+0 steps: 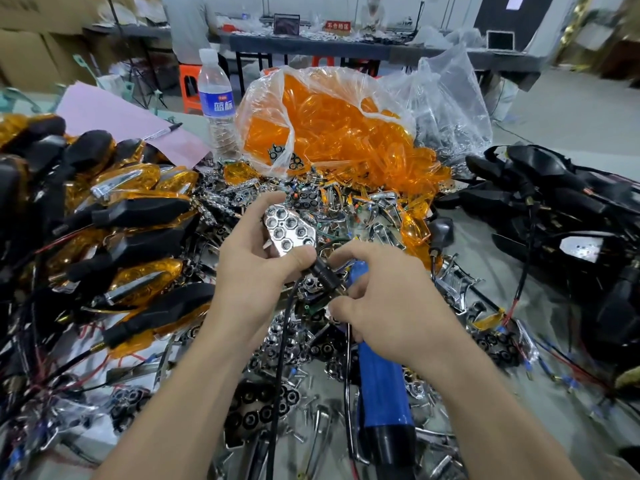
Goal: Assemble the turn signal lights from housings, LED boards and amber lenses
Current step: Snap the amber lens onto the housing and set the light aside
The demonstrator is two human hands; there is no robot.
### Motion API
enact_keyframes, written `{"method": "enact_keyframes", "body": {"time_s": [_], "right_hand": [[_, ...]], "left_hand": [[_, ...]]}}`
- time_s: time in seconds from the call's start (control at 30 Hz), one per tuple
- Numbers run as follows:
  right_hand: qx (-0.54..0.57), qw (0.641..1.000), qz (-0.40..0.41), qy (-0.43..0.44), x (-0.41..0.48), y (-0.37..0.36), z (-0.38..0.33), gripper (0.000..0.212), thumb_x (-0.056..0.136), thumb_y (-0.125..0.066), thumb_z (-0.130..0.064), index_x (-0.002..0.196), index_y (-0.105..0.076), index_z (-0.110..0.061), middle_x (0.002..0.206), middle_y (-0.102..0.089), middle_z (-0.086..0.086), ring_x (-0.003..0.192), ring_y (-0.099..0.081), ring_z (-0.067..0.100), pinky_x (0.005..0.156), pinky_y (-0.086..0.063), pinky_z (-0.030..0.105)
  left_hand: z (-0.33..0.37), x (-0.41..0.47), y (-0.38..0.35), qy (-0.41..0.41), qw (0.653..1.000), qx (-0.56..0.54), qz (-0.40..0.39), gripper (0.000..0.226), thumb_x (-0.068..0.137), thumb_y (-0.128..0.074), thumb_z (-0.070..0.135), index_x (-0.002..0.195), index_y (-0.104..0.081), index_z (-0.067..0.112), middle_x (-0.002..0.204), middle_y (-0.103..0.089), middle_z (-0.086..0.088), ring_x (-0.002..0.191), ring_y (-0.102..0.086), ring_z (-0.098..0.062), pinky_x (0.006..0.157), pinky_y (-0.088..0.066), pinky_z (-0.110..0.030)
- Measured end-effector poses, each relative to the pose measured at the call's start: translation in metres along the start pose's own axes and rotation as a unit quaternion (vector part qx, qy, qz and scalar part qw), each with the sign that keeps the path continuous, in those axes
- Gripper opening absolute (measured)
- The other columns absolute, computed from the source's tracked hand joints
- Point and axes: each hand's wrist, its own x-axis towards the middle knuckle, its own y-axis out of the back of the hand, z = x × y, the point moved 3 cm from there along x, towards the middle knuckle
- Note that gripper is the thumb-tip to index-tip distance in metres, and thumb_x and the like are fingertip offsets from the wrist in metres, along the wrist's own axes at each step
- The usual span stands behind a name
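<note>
At 6 o'clock, nearest you, the blue-handled tool [381,386] lies across the loose chrome parts [263,407], right under your right wrist. Drop that wrist and you could roll the tool or scatter the pile. A black cable [282,334] runs from 6 o'clock up to your hands. If it snags on that clutter, it will likely tug the piece you are working on.

At centre, your left hand [256,268] is clamped on the chrome reflector [289,233], thumb low and fingers behind it at 11 o'clock. Your right hand [391,306] is curled in, forefinger and thumb closing on the black stem [320,273] just below the reflector. A small green part [311,308], possibly the LED board, sits by your thumb, and I cannot tell whether you hold it. Twisting the stem hard could strain the thin wires there, and a slip could drop the small part into the pile, where it would be hard to find.

At 9 o'clock the finished lights [138,216] are heaped with their wires trailing, so your left elbow could drag them. The black housings [554,188] lie at 3 o'clock. At 12 o'clock the bag of amber lenses [332,119] spills open towards you, and reaching over it could topple the water bottle [216,98] at 11 o'clock.
</note>
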Motion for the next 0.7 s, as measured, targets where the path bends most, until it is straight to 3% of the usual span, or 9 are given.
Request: {"method": "enact_keyframes", "body": {"time_s": [0.1,0.17,0.27,0.43,0.5,0.6,0.7], "right_hand": [[-0.031,0.999,0.011,-0.004,0.000,-0.004,0.002,0.032,0.088,-0.077,-0.016,0.082,-0.060,-0.043,0.058,-0.066,-0.006,0.049,-0.064,0.007,0.053,-0.058,0.026],[-0.021,0.999,0.029,-0.015,0.001,-0.002,0.004,0.030,0.087,-0.076,-0.016,0.086,-0.062,-0.042,0.065,-0.069,-0.006,0.053,-0.068,0.012,0.056,-0.060,0.030],[-0.013,0.999,0.027,-0.015,0.003,0.001,0.005,0.018,0.085,-0.077,-0.014,0.093,-0.073,-0.030,0.084,-0.075,-0.005,0.057,-0.069,0.019,0.061,-0.061,0.040],[-0.022,1.000,0.007,-0.014,0.003,-0.003,0.003,0.020,0.087,-0.076,-0.011,0.094,-0.072,-0.030,0.090,-0.074,-0.003,0.059,-0.071,0.021,0.061,-0.064,0.044],[-0.021,1.000,-0.017,-0.016,0.004,-0.004,0.002,0.018,0.086,-0.077,-0.013,0.092,-0.070,-0.029,0.087,-0.075,0.001,0.059,-0.071,0.022,0.059,-0.063,0.046],[0.001,0.998,-0.061,-0.012,0.001,0.000,-0.001,0.015,0.084,-0.081,-0.032,0.087,-0.069,-0.025,0.078,-0.074,0.005,0.050,-0.065,0.014,0.060,-0.062,0.045],[-0.005,1.000,0.013,-0.001,0.000,0.010,-0.002,0.029,0.091,-0.068,-0.053,0.088,-0.074,-0.025,0.075,-0.074,-0.005,0.065,-0.069,0.009,0.062,-0.059,0.030]], "left_hand": [[0.004,0.001,0.001,-0.018,0.999,0.017,-0.022,0.069,0.081,-0.082,-0.005,0.126,-0.067,0.046,0.115,-0.068,0.029,0.095,-0.067,-0.003,0.076,-0.064,-0.036],[0.006,0.001,0.002,-0.023,0.999,0.007,-0.023,0.063,0.082,-0.081,-0.001,0.123,-0.070,0.045,0.111,-0.069,0.019,0.083,-0.066,-0.005,0.074,-0.064,-0.037],[0.006,0.001,0.001,-0.020,0.999,-0.010,-0.025,0.057,0.087,-0.076,-0.003,0.117,-0.073,0.046,0.121,-0.065,0.003,0.085,-0.065,-0.012,0.072,-0.063,-0.034],[0.008,-0.001,0.000,-0.014,0.999,-0.006,-0.037,0.059,0.087,-0.075,-0.007,0.114,-0.074,0.045,0.125,-0.065,0.008,0.081,-0.066,-0.015,0.070,-0.062,-0.031],[0.007,-0.001,0.001,-0.010,0.999,-0.006,-0.032,0.060,0.086,-0.074,-0.011,0.111,-0.074,0.044,0.118,-0.071,0.000,0.079,-0.068,-0.016,0.068,-0.062,-0.032],[0.005,-0.003,0.000,0.004,0.999,-0.025,-0.031,0.064,0.082,-0.071,-0.017,0.112,-0.075,0.040,0.100,-0.076,0.000,0.078,-0.069,-0.018,0.066,-0.061,-0.033],[0.006,-0.006,-0.008,-0.005,0.997,-0.027,-0.070,0.069,0.074,-0.073,-0.011,0.118,-0.074,0.042,0.105,-0.078,0.002,0.082,-0.073,-0.015,0.070,-0.060,-0.031]]}}
